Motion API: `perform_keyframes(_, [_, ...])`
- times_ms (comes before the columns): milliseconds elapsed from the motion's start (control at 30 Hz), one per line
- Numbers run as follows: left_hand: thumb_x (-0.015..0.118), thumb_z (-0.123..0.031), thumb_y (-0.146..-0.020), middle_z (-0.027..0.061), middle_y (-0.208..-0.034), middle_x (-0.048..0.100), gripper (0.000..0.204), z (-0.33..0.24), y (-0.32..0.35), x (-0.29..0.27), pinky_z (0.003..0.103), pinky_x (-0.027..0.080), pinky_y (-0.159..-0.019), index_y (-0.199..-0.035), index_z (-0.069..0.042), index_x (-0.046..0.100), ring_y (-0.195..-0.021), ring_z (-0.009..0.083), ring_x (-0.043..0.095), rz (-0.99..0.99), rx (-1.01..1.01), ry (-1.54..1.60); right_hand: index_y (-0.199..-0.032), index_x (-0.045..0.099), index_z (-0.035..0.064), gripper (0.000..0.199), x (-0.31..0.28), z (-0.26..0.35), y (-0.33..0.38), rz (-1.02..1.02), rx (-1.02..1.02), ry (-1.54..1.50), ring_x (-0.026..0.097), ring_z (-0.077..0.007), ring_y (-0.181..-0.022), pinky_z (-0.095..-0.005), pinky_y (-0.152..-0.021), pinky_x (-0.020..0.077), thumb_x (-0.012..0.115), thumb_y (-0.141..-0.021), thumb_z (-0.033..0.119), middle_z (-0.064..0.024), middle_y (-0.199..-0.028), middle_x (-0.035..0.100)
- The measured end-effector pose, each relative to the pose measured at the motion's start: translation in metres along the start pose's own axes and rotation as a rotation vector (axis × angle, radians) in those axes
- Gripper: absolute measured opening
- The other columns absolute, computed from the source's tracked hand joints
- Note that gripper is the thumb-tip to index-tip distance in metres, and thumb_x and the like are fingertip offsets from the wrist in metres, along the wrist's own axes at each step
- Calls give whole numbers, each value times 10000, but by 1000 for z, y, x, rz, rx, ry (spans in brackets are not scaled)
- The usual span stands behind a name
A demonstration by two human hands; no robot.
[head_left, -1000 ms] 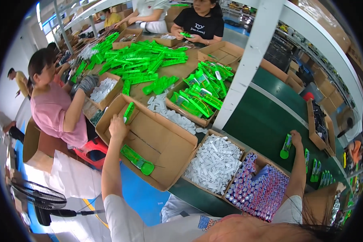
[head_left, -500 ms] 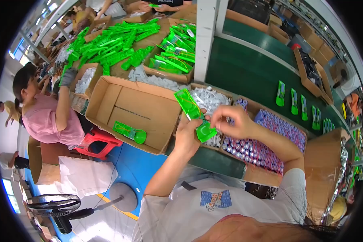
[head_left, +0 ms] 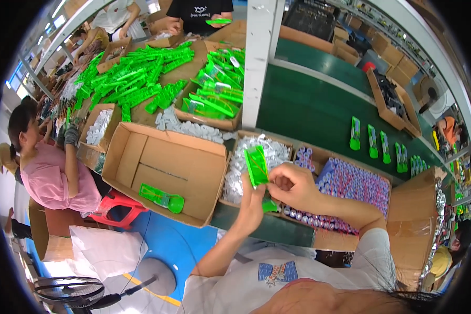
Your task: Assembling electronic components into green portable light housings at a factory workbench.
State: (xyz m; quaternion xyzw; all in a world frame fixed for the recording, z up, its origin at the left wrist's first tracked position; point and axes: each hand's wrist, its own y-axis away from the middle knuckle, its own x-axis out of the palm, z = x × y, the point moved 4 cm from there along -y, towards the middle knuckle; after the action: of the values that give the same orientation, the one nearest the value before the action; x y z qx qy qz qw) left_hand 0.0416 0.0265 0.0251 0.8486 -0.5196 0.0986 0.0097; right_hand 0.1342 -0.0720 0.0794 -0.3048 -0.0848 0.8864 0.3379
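Left hand (head_left: 250, 209) has fingers round the green casing (head_left: 256, 163); right hand's (head_left: 297, 187) fingers bunch narrow against it, hold unclear. Likely light, stiff, slick: grip its long edges!

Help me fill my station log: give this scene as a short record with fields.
Left hand: holds a green plastic part
Right hand: fingers at the held part; exact grip unclear
Left of hands: shallow cardboard box, one green piece inside
Just beyond hands: small white pieces
By right forearm: close-packed blue-purple cylinders
Beyond, to the right: green surface bearing a row of green items
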Motion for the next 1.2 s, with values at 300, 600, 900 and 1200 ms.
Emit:
perform_keyframes(300, [340,-153,-998,109,-1000,489,380,0,10,16,303,441,-730,-1345,-27,251,-805,150,499,134,109,8,-827,589,22,194,-15,-1,-12,-22,-18,237,636,-172,-547,-290,-472,482,738,-759,126,-87,-706,615])
perform_keyframes(600, [381,-103,-977,94,-1049,472,379,14,4,6,287,425,-820,-1332,-24,271,-913,143,479,74,-193,215,-770,544,66,178,16,9,30,2,-261,519,608,-232,-534,-333,-449,470,713,-717,82,-72,-661,569])
perform_keyframes(900, [378,-36,-964,105,-975,502,272,8,19,3,321,515,-666,-1210,-74,268,-788,169,547,166,-97,330,-763,648,38,259,-63,-84,11,-30,144,541,601,-292,-560,-399,-512,482,636,-880,268,-103,-660,601])
perform_keyframes(1200, [398,-44,-968,95,-958,502,403,9,40,14,324,520,-708,-1328,-72,220,-801,157,538,259,-60,229,-827,644,7,282,-80,-79,8,-37,250,780,665,-342,-756,-442,-630,504,613,-888,281,-176,-791,669])
